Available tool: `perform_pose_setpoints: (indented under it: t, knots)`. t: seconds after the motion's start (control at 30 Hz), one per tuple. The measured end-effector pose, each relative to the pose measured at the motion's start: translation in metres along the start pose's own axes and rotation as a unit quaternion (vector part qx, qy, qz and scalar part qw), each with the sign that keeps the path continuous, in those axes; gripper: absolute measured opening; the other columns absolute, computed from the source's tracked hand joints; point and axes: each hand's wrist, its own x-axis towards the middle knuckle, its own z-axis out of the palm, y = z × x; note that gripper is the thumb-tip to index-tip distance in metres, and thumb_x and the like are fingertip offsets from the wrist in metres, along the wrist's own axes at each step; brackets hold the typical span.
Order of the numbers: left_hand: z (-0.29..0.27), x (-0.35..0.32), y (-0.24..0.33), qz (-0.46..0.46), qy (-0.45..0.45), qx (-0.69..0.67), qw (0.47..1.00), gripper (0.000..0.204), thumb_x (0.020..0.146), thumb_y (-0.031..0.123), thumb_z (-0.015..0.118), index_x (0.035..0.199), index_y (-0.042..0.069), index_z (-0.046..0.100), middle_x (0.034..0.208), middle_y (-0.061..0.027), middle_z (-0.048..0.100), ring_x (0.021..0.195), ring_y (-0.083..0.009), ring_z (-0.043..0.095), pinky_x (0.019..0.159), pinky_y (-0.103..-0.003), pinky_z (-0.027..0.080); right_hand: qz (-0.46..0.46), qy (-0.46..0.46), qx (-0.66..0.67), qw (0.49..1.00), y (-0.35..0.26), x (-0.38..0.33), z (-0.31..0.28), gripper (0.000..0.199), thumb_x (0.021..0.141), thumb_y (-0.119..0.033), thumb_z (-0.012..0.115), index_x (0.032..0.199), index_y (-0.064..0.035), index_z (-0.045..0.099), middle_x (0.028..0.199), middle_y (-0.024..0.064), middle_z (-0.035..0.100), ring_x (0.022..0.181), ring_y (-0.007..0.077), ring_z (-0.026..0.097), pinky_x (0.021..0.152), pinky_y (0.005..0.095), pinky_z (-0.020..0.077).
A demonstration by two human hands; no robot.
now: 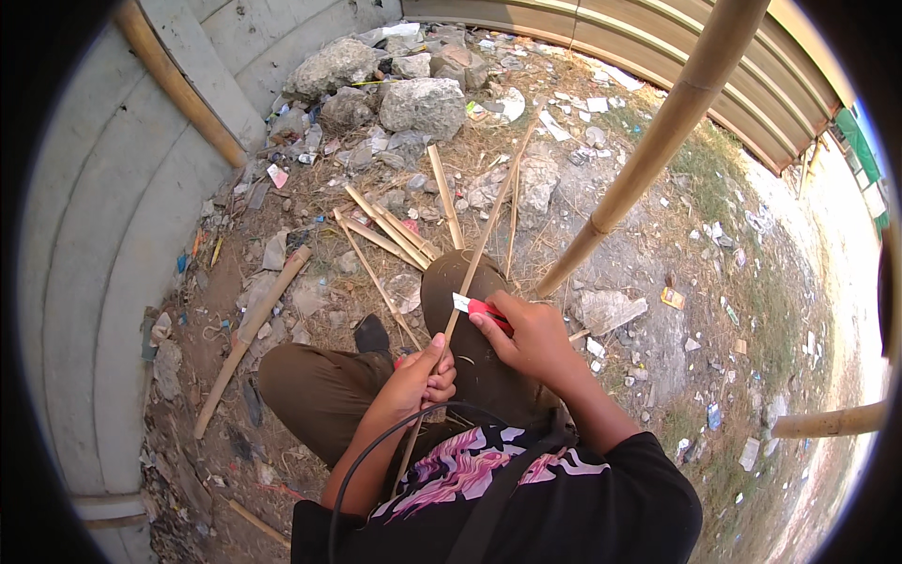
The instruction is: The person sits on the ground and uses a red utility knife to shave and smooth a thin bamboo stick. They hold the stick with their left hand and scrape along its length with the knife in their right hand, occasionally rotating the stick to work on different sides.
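A long thin bamboo strip [495,209] runs from my lap up past my raised knee, its far end over the rubble. My left hand [427,381] is closed around its lower part, between my knees. In my right hand [528,338] is a red utility knife [489,315], gripped with the thumb along its body. The knife's pale blade [460,302] points left and lies at the strip, just above my left hand. Whether the edge touches the strip I cannot tell. Beyond my knee, several split bamboo pieces [387,226] lie on the ground.
A thick bamboo pole [648,150] slants up at the right. Another bamboo length [249,343] lies at the left, near the grey wall [113,282]. Large rocks [421,105] are heaped at the back, below a corrugated metal fence [648,47]. Litter covers the dirt. A black cable [362,461] crosses my left forearm.
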Motion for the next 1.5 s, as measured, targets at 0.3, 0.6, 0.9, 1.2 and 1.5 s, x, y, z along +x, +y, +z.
perform_pose_setpoints:
  t: [0.3, 0.6, 0.9, 1.2, 1.5]
  knots:
    - [-0.008, -0.013, -0.015, 0.001, -0.022, 0.01, 1.0, 0.049, 0.109, 0.053, 0.04, 0.082, 0.013, 0.04, 0.059, 0.0075, 0.027, 0.043, -0.0027, 0.021, 0.036, -0.023, 0.014, 0.029, 0.059, -0.007, 0.998, -0.022, -0.02, 0.015, 0.028, 0.096, -0.036, 0.07, 0.09, -0.009, 0.066, 0.062, 0.0156, 0.061, 0.057, 0.0376, 0.064, 0.052, 0.0452, 0.0469]
    - [-0.003, -0.033, -0.021, -0.022, 0.006, 0.051, 0.998, 0.049, 0.108, 0.057, 0.04, 0.082, 0.015, 0.039, 0.059, 0.0078, 0.027, 0.043, -0.0029, 0.021, 0.037, -0.023, 0.017, 0.088, 0.117, -0.069, 0.987, -0.002, -0.011, 0.018, 0.035, 0.099, -0.042, 0.063, 0.087, -0.0096, 0.064, 0.064, 0.0145, 0.065, 0.061, 0.0382, 0.067, 0.054, 0.0482, 0.0492]
    - [-0.023, -0.046, -0.055, -0.032, -0.005, 0.054, 0.998, 0.05, 0.11, 0.053, 0.039, 0.08, 0.013, 0.04, 0.06, 0.0065, 0.029, 0.045, -0.0026, 0.022, 0.039, -0.022, 0.016, 0.197, 0.114, 0.072, 0.971, 0.03, -0.014, 0.001, 0.037, 0.105, -0.039, 0.055, 0.096, -0.0041, 0.062, 0.066, 0.014, 0.062, 0.058, 0.0345, 0.06, 0.058, 0.0424, 0.0451]
    - [-0.017, -0.034, -0.055, -0.016, -0.015, 0.048, 0.999, 0.051, 0.109, 0.056, 0.039, 0.08, 0.013, 0.04, 0.06, 0.0068, 0.031, 0.044, -0.0024, 0.023, 0.038, -0.022, 0.015, -0.044, -0.004, -0.101, 0.994, -0.022, -0.058, 0.011, 0.023, 0.093, -0.031, 0.073, 0.092, -0.0096, 0.065, 0.071, 0.0105, 0.066, 0.055, 0.0318, 0.064, 0.047, 0.0407, 0.0463]
    - [-0.02, -0.042, -0.059, -0.036, -0.024, 0.011, 0.999, 0.049, 0.111, 0.05, 0.037, 0.081, 0.011, 0.041, 0.059, 0.0056, 0.029, 0.045, -0.003, 0.021, 0.038, -0.022, 0.016, 0.036, 0.119, -0.119, 0.985, 0.02, -0.009, -0.007, 0.03, 0.097, -0.038, 0.069, 0.089, -0.009, 0.062, 0.068, 0.0115, 0.066, 0.055, 0.0331, 0.065, 0.046, 0.0427, 0.0473]
